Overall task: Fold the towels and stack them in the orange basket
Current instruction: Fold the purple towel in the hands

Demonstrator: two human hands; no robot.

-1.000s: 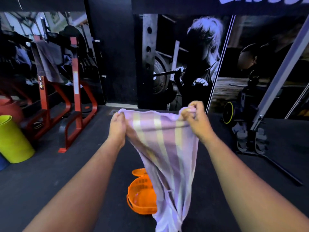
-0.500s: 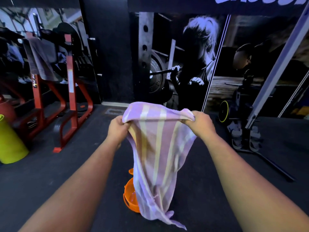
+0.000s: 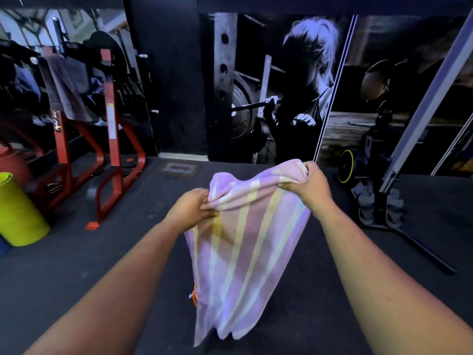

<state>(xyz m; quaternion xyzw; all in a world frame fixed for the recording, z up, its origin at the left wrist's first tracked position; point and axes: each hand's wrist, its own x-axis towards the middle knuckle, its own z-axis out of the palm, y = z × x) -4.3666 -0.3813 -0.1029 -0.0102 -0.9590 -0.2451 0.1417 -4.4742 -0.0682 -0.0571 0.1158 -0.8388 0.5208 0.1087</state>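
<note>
A lilac towel with yellow stripes (image 3: 243,257) hangs in the air in front of me, spread between both hands. My left hand (image 3: 190,210) pinches its upper left edge. My right hand (image 3: 308,187), a little higher and farther, grips the upper right corner. The cloth drapes down over the orange basket (image 3: 195,295) on the floor, of which only a thin orange sliver shows at the towel's left edge.
Black rubber gym floor all around. A red rack (image 3: 107,139) with a grey towel (image 3: 66,88) draped on it stands at the left, a yellow-green bin (image 3: 18,211) beside it. A machine with a grey slanted bar (image 3: 399,160) and black floor legs stands at the right.
The towel has swung toward me and now covers almost all of the basket. My left hand has dropped lower than my right, and the top edge sags between them.
</note>
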